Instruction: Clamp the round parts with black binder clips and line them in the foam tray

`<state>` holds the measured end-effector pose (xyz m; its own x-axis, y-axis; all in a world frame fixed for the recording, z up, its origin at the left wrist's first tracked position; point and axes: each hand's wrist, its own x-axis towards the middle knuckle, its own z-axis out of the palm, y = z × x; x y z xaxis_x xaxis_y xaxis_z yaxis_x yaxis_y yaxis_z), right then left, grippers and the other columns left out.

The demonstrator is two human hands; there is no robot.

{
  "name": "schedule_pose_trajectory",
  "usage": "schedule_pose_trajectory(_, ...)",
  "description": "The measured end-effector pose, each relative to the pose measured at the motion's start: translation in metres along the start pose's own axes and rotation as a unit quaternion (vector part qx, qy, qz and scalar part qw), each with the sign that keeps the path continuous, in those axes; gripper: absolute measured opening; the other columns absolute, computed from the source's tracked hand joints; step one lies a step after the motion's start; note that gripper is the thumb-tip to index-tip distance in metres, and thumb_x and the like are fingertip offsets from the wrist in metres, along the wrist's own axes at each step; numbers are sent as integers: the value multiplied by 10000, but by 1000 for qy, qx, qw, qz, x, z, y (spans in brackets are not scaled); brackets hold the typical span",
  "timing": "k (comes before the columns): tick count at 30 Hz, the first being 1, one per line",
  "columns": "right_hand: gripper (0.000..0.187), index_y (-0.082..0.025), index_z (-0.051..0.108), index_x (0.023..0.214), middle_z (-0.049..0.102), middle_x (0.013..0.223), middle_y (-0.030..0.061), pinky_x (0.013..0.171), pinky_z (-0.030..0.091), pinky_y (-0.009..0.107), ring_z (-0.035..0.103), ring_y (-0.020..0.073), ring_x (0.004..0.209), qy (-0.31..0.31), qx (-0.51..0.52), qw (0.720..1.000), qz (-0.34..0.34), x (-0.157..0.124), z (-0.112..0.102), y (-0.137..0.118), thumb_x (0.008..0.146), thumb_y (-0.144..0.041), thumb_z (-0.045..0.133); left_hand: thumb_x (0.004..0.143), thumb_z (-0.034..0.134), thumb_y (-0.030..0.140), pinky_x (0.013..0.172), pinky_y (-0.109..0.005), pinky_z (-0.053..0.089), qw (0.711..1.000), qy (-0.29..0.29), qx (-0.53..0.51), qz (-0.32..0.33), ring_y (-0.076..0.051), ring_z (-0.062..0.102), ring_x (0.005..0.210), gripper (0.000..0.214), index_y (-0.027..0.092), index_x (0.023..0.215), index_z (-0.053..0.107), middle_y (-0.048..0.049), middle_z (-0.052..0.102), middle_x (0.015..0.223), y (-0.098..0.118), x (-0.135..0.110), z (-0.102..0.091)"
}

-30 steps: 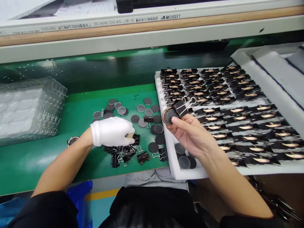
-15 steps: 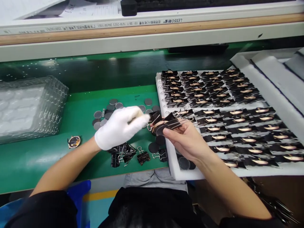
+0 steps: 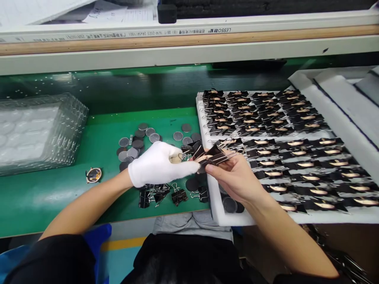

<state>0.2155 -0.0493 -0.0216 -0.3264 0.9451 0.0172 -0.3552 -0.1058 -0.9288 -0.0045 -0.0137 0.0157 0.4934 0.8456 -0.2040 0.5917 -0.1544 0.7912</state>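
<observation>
Between my hands is a rose-gold watch case point(image 3: 204, 159) with black binder clips point(image 3: 215, 153) clamped on it and dark discs against it. Bare fingers of my right hand point(image 3: 237, 173) grip it from the right, thumb in front. In a white glove, my left hand point(image 3: 161, 163) closes its thumb and fingers on the left side of the same case; its fingertips are partly hidden. Loose binder clips point(image 3: 178, 194) lie on the green bench just below. Beyond my left hand are scattered grey and black discs point(image 3: 154, 137). Another watch case point(image 3: 94, 175) lies by my left forearm.
At right, a white foam tray point(image 3: 217, 215) carries rows of clamped watch cases point(image 3: 304, 165). Stacked clear plastic trays point(image 3: 66, 130) stand at left. A shelf edge point(image 3: 189, 49) crosses the back. More discs point(image 3: 229, 204) rest at the foam tray's near corner.
My left hand has moved right and now touches the clamped watch case, its fingers closing there. My right hand keeps its hold, with little movement. The view has shifted slightly.
</observation>
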Motion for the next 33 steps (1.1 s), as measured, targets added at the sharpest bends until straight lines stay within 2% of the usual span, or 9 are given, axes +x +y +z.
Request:
schedule_pose_trajectory(4,213,-291,835,1028,818,995,21,952,600,325,761,179,926,-11,0,1000,-5,0,-1,2,821,-263,882,846,646,510,479,-251,202,1000,-3,11,16,-73,289,544,488,191,586,383,55,331,567,0,-1,1)
schedule_pose_trajectory(8,259,-299,827,1040,816,972,5,940,597,317,755,169,934,5,5,1000,2,-1,-1,3,797,-252,902,860,612,515,456,-239,211,1000,3,29,-8,-72,288,525,494,193,570,375,55,334,544,2,1,-1)
schedule_pose_trajectory(11,275,-289,819,1039,805,1060,15,929,593,310,736,169,990,59,21,998,5,1,-1,0,781,-282,915,869,595,508,454,-227,229,999,14,33,-9,-72,301,522,490,194,567,371,54,337,544,2,3,-5)
schedule_pose_trajectory(15,176,-281,790,890,781,1022,2,655,560,225,693,140,888,155,66,986,2,7,-3,-5,782,-353,909,893,589,499,465,-219,240,1000,-16,16,20,-66,283,519,511,197,573,329,62,306,544,0,2,-6)
schedule_pose_trajectory(17,223,-272,772,874,768,969,2,612,539,219,671,135,832,176,73,982,17,9,-3,-6,749,-366,931,906,586,496,465,-219,246,999,-36,1,30,-66,276,515,513,199,576,329,65,304,539,0,1,-3)
schedule_pose_trajectory(20,301,-253,768,907,763,976,13,643,550,232,658,136,819,172,71,982,41,9,-3,-4,698,-347,963,924,576,477,468,-219,257,998,-41,-19,38,-67,272,516,502,199,577,343,66,314,537,2,-1,2)
schedule_pose_trajectory(28,332,-219,768,917,772,1036,44,667,537,240,639,123,787,151,70,984,60,8,-3,-3,694,-365,966,940,566,500,472,-224,257,997,-61,-23,46,-69,272,518,511,196,579,369,63,337,539,0,0,2)
schedule_pose_trajectory(33,360,-223,776,904,765,952,31,693,535,276,630,130,750,147,56,985,72,10,-6,-3,658,-390,978,943,568,500,485,-230,253,997,-59,-12,57,-71,269,528,523,198,581,340,64,330,545,0,-2,2)
